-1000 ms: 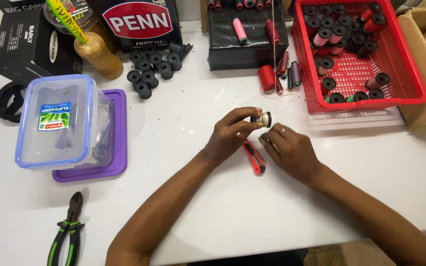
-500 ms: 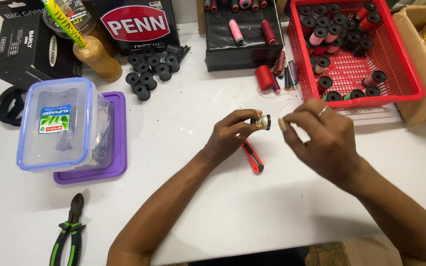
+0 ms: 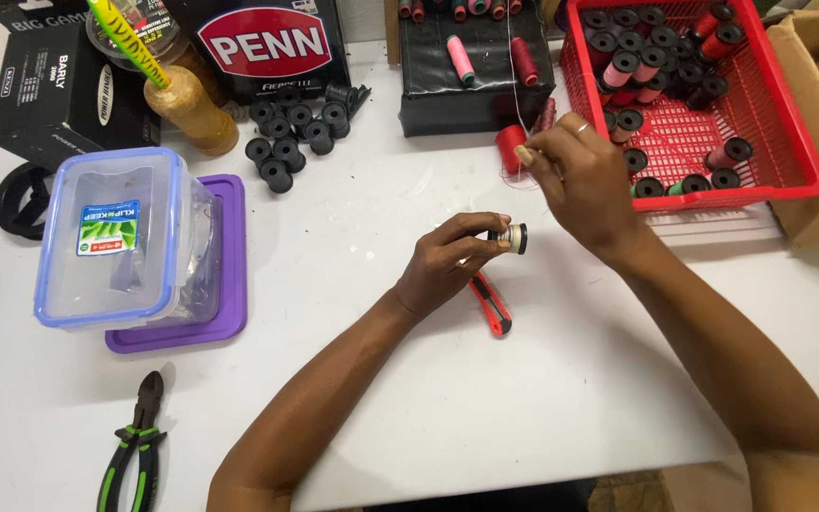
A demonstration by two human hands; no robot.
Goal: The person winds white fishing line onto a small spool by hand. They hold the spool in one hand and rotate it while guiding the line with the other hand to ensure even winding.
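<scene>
Your left hand [image 3: 447, 261] pinches the small black-flanged bobbin [image 3: 512, 237] of pale thread, mid-worktop. Light, rigid, probably slippery: grip the flanges. Right hand [image 3: 580, 180], fingertips pinched, holds fine thread just beyond.

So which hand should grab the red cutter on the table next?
Probably the left hand: it hovers right above the red cutter, though it holds a small spool. The right hand is raised farther away.
</scene>
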